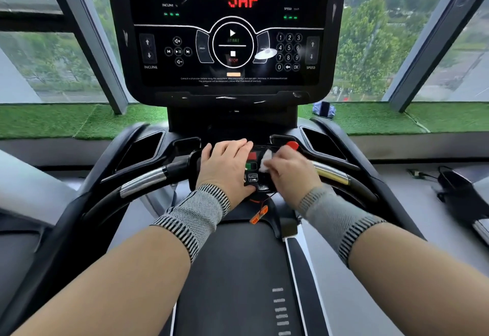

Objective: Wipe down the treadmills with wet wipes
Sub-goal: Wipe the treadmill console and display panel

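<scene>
Treadmill [264, 269], handlebar control pod [254, 177]. Left hand [225, 166] flat, fingers straight, steadying pod. Right hand [288, 169] pinching white wet wipe [266, 161] against pod face, beside red and green buttons. Best practice: light, overlapping strokes; avoid pressing buttons; keep clear of red safety key [292, 145].

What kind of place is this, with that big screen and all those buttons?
Most likely a gym. You're standing on a treadmill: its console shows START, STOP, INCLINE and SPEED keys, and the running belt lies below. Part of another machine shows on the right, and big windows look out on trees.
</scene>
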### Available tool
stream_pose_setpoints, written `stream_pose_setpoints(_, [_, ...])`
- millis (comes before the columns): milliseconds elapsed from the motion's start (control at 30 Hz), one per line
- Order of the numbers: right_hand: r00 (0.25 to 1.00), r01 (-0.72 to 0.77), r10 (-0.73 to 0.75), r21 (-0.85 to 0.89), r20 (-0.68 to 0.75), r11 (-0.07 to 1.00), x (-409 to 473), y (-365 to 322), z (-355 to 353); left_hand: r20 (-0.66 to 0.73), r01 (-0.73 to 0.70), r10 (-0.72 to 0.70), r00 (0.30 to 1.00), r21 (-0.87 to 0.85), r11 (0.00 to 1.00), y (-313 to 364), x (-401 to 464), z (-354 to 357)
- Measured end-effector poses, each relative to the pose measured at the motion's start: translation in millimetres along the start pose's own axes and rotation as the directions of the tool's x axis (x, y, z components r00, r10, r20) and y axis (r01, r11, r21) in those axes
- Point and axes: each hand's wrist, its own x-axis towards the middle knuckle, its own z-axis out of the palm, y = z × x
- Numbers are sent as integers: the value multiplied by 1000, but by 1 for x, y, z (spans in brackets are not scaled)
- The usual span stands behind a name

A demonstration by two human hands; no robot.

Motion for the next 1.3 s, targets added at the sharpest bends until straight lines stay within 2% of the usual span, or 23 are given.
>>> stream_pose_setpoints(100, [985,105,-107,22,132,994,-27,0,0,-4,-12,12,1000,2,1000,0,0,0])
stream_pose_setpoints(267, [997,-77,77,-11,8,997,5,9,-6,1,-5,5,1000,7,1000,-1,1,1])
stream_pose_setpoints(400, [996,27,-26,-8,84,1000,0,-8,-1,1,-33,33,999,12,999,-2,1,1])
stream_pose_setpoints(467, [997,-14,17,-30,72,999,-8,2,-6,4,-47,47,999,53,997,-6,-2,2])
stream_pose_setpoints(600, [989,-142,144,-61,36,988,6,-1,-9,-44,108,-106,993,33,994,-26,-15,1])
stream_pose_setpoints(700, [994,-93,95,-39,48,995,21,-28,1,-43,161,-161,986,14,987,-38,-22,-1])
stream_pose_setpoints(767, [993,-83,87,-50,80,995,21,-28,2,-51,158,-158,986,-2,987,-42,-24,-2])
stream_pose_setpoints(933, [982,-186,186,-6,-14,982,16,-22,-1,-78,143,-147,986,-47,989,-46,-24,-2])
stream_pose_setpoints(1100, [997,-60,59,17,46,998,28,-52,12,-71,151,-156,985,-79,985,-45,-24,-2])
stream_pose_setpoints(1233, [983,-183,184,-15,30,983,12,-32,0,-67,126,-131,989,-74,989,-48,-25,-3])
stream_pose_setpoints(1300, [981,-195,195,-15,2,981,16,-37,2,-63,140,-145,987,-78,987,-46,-25,-2])
